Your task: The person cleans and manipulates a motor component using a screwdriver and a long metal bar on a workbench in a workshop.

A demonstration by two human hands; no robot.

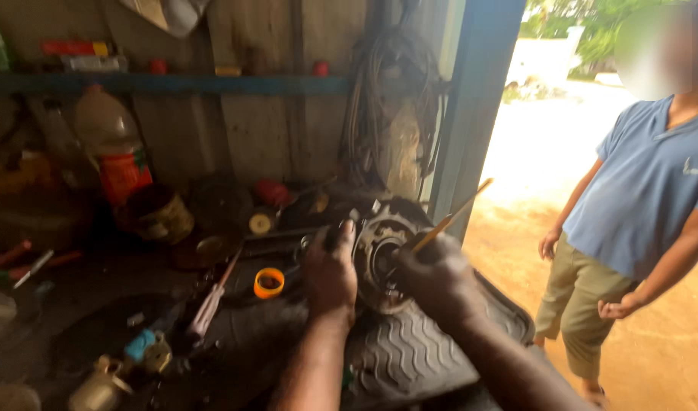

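A round metal machine part [381, 259] stands on edge on a black ribbed rubber mat [410, 354]. My left hand [330, 272] grips its left side and steadies it. My right hand [438, 275] is closed on a thin yellowish stick-like tool [451, 219], whose lower end sits at the part's centre hole while the upper end points up and to the right.
The dark workbench is cluttered: an orange ring [269, 282], a screwdriver [212, 301], a tin [160, 213], a plastic bottle [113, 144], small fittings [147, 350]. Cables [391, 99] hang on the wooden wall. A person in a blue shirt [645, 198] stands outside at right.
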